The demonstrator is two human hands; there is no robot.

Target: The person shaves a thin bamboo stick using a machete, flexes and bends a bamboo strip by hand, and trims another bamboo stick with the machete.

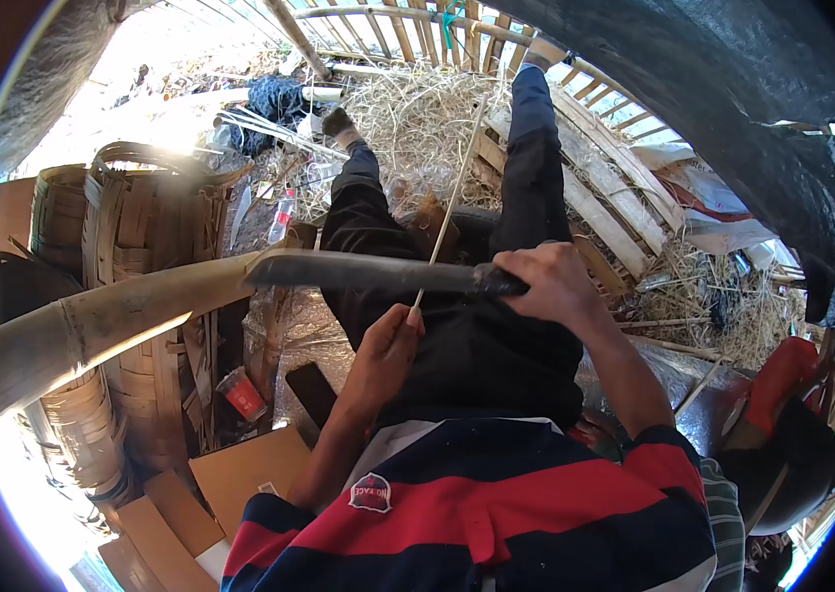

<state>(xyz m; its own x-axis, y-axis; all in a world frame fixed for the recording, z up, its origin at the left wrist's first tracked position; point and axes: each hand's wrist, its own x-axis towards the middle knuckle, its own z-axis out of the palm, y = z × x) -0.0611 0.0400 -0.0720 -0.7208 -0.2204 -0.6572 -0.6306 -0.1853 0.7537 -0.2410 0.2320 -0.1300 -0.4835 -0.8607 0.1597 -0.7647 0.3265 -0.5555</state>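
R hand [548, 281] is gripping the knife [358, 271] by its handle, fingers wrapped round, prob. for control; L hand [384, 347] is pinching the thin strip [458, 183] nr its close end, prob. steadying it where it's crossing the knife, running out btwn the legs [534, 168].

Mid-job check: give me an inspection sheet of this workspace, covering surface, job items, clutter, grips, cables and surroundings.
Surface: pale shavings strewn around the feet.
Job items: knife crossing a thin strip, contact unclear; bamboo pole reaching in from the left.
Clutter: red cup, bottle, cardboard box.
Grips: left hand pinches the strip; right hand grasps the knife handle.
Cables: nothing seen.
Surroundings: woven baskets left; slatted fence ahead; dark sheeting right.
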